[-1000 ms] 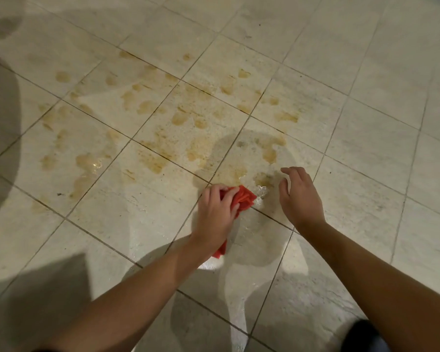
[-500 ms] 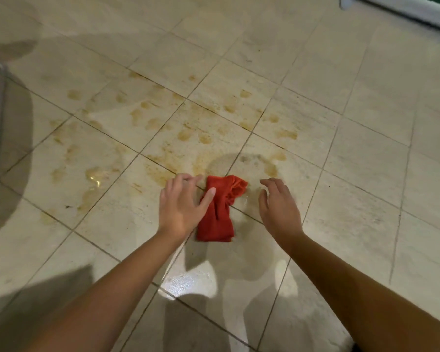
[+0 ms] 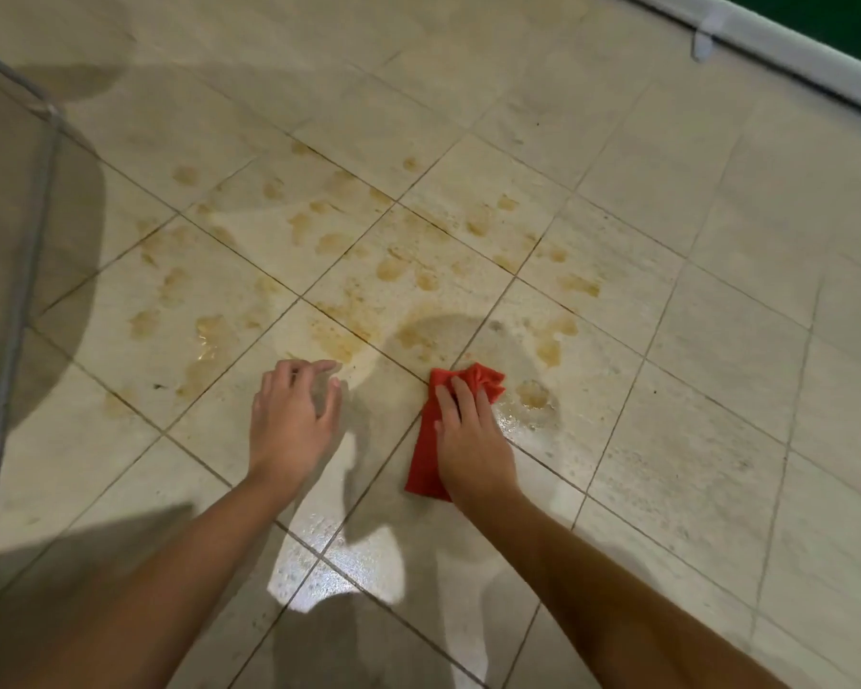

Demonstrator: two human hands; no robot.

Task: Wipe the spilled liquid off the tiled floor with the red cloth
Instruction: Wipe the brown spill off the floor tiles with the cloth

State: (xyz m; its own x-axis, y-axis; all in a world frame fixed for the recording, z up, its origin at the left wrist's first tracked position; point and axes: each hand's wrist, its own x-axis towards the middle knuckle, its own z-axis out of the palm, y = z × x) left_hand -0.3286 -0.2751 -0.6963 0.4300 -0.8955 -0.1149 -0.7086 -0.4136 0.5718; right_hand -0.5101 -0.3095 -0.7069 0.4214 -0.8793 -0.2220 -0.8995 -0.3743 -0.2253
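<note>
The red cloth (image 3: 426, 455) lies folded on the beige tiled floor (image 3: 717, 340). My right hand (image 3: 468, 435) lies flat on top of it with straight fingers, pressing it down. Brown spilled liquid (image 3: 403, 266) is spread in many blotches over several tiles beyond both hands; one blotch (image 3: 535, 394) sits just right of the cloth. My left hand (image 3: 292, 415) hovers left of the cloth with loosely curled fingers and holds nothing. A wet, shiny patch (image 3: 329, 564) shows between my forearms.
A grey metal frame with mesh (image 3: 16, 300) stands along the left edge. A white skirting rail (image 3: 776, 47) runs across the top right corner. Dry tiles extend to the right.
The left hand has let go of the cloth and moved left. The right hand has come onto the cloth and now presses it. The view has tilted up a little.
</note>
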